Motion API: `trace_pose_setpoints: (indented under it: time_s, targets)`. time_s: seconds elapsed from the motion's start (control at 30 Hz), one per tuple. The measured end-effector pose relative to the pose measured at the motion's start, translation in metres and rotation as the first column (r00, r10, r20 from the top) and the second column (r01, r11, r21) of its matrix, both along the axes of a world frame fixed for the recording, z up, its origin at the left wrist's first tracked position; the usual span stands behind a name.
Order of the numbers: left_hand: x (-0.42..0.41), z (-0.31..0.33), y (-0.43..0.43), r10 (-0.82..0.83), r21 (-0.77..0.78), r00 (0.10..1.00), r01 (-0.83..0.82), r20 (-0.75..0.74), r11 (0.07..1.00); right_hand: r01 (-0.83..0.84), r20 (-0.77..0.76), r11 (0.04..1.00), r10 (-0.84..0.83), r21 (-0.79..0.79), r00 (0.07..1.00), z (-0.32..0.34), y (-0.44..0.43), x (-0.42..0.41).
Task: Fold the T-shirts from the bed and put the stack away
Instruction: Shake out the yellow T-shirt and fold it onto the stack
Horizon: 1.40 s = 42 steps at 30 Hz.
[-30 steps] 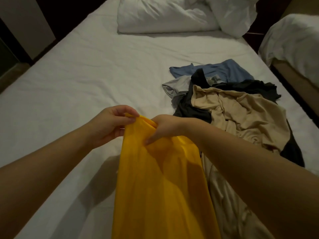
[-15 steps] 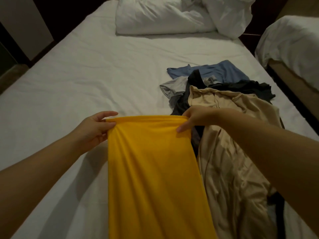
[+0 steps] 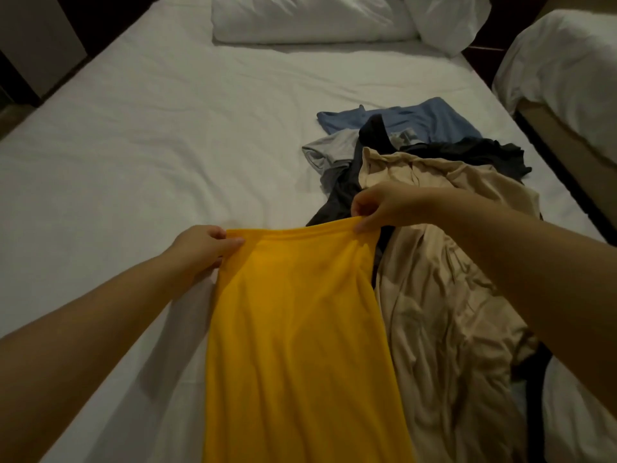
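Pinching the top edge of a plain yellow knit T-shirt (image 3: pixel 300 329), both hands hold it stretched flat over the near part of the bed.

- Left hand (image 3: pixel 200 248): thumb on top of the cloth, the other fingers (image 3: pixel 213 233) curled behind, pinching the left corner of the edge.
- Right hand (image 3: pixel 387 205): fingertips pressed together on the right corner, held a little higher and farther out than the left.
- Yellow shirt runs from the hands down out of the bottom of view. I cannot tell whether its lower part rests on the sheet.
- Bed with white fitted sheet (image 3: pixel 150 145), lightly creased, white pillows (image 3: pixel 310 18) at the head.
- Loose pile just right of the yellow shirt: crumpled beige T-shirt (image 3: pixel 450 295) on top, black T-shirt (image 3: pixel 467 152) under and behind it, pale grey T-shirt (image 3: pixel 329 150) poking out on the left, blue T-shirt (image 3: pixel 434 118) farthest back.
- Small pale printed patch (image 3: pixel 405 135) near the black collar, too small to read. No brand or writing legible anywhere.
- Second bed with white cover (image 3: pixel 567 61) at far right, across a dark gap.
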<state>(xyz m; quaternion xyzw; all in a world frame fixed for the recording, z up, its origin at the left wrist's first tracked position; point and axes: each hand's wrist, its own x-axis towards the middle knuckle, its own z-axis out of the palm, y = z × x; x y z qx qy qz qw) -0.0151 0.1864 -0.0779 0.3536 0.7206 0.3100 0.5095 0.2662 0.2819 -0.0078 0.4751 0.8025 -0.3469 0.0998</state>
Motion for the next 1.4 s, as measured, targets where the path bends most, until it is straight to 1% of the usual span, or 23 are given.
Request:
trace_pose_setpoints:
  time_s: [0.1, 0.2, 0.27, 0.4, 0.57, 0.67, 0.73, 0.8, 0.9, 1.0, 1.03, 1.07, 1.13, 1.2, 1.23, 1.27, 1.3, 1.33, 1.4]
  targets:
    - [0.007, 0.008, -0.003, -0.087, -0.087, 0.986, 0.1, 0.146, 0.991, 0.008, -0.05, 1.0, -0.009, -0.03, 0.999, 0.004, -0.002, -0.003]
    - [0.017, 0.011, -0.003, -0.065, -0.051, 0.967, 0.08, 0.245, 0.995, 0.039, -0.05, 0.995, -0.044, -0.096, 0.998, 0.005, -0.006, -0.003]
    - [0.022, 0.011, -0.005, -0.058, -0.011, 0.958, 0.064, 0.282, 0.998, 0.038, -0.027, 0.995, -0.041, -0.093, 0.999, 0.003, -0.01, 0.001]
    - [0.026, 0.004, -0.013, -0.054, 0.03, 0.942, 0.047, 0.331, 0.998, 0.074, -0.075, 0.997, -0.075, -0.016, 0.994, 0.0, -0.024, 0.011]
    - [0.03, 0.008, -0.013, -0.077, -0.012, 0.908, 0.09, 0.413, 0.996, 0.078, -0.105, 0.991, -0.066, 0.108, 0.992, -0.008, -0.049, 0.021]
    - [0.033, 0.011, -0.01, -0.119, -0.022, 0.932, 0.135, 0.343, 0.991, 0.085, -0.174, 0.978, -0.052, 0.192, 0.983, -0.016, -0.06, 0.028]
    - [0.035, 0.011, -0.008, -0.088, -0.004, 0.957, 0.092, 0.276, 0.996, 0.093, -0.209, 0.954, -0.032, 0.286, 0.977, -0.022, -0.066, 0.033]
    - [0.038, 0.008, -0.007, -0.019, 0.019, 0.965, 0.015, 0.262, 1.0, 0.098, -0.226, 0.925, -0.013, 0.366, 0.974, -0.027, -0.068, 0.038]
    - [0.035, 0.01, -0.01, 0.108, 0.032, 0.935, -0.126, 0.338, 0.991, 0.109, -0.219, 0.899, -0.015, 0.423, 0.975, -0.031, -0.069, 0.042]
    - [0.024, 0.018, -0.014, 0.158, 0.057, 0.909, -0.194, 0.386, 0.979, 0.175, -0.243, 0.879, -0.07, 0.444, 0.967, -0.03, -0.07, 0.038]
    - [0.021, 0.023, -0.015, 0.157, 0.074, 0.901, -0.203, 0.404, 0.976, 0.232, -0.278, 0.886, -0.123, 0.402, 0.953, -0.025, -0.069, 0.033]
    - [0.018, 0.028, -0.015, 0.149, 0.106, 0.895, -0.212, 0.421, 0.972, 0.299, -0.323, 0.9, -0.194, 0.317, 0.926, -0.018, -0.067, 0.027]
    - [0.011, 0.036, -0.013, 0.179, 0.138, 0.882, -0.262, 0.435, 0.955, 0.392, -0.41, 0.916, -0.329, 0.08, 0.851, -0.005, -0.055, 0.015]
    - [0.002, 0.039, -0.01, 0.221, 0.148, 0.868, -0.314, 0.444, 0.938, 0.42, -0.47, 0.89, -0.452, -0.18, 0.758, 0.005, -0.038, 0.004]
    - [-0.003, 0.037, -0.01, 0.253, 0.136, 0.862, -0.343, 0.44, 0.929, 0.418, -0.475, 0.861, -0.509, -0.291, 0.718, 0.008, -0.03, -0.001]
    - [-0.008, 0.031, -0.009, 0.275, 0.123, 0.865, -0.354, 0.42, 0.927, 0.408, -0.455, 0.833, -0.548, -0.375, 0.702, 0.007, -0.023, -0.005]
    - [-0.011, 0.025, -0.01, 0.292, 0.103, 0.873, -0.357, 0.391, 0.929, 0.387, -0.417, 0.816, -0.56, -0.43, 0.716, 0.006, -0.018, -0.01]
    - [-0.013, 0.019, -0.011, 0.289, 0.089, 0.885, -0.342, 0.365, 0.935, 0.36, -0.369, 0.812, -0.544, -0.46, 0.754, 0.004, -0.014, -0.015]
    - [-0.014, 0.009, -0.013, 0.266, 0.073, 0.909, -0.303, 0.321, 0.95, 0.278, -0.251, 0.852, -0.416, -0.444, 0.874, -0.002, -0.009, -0.027]
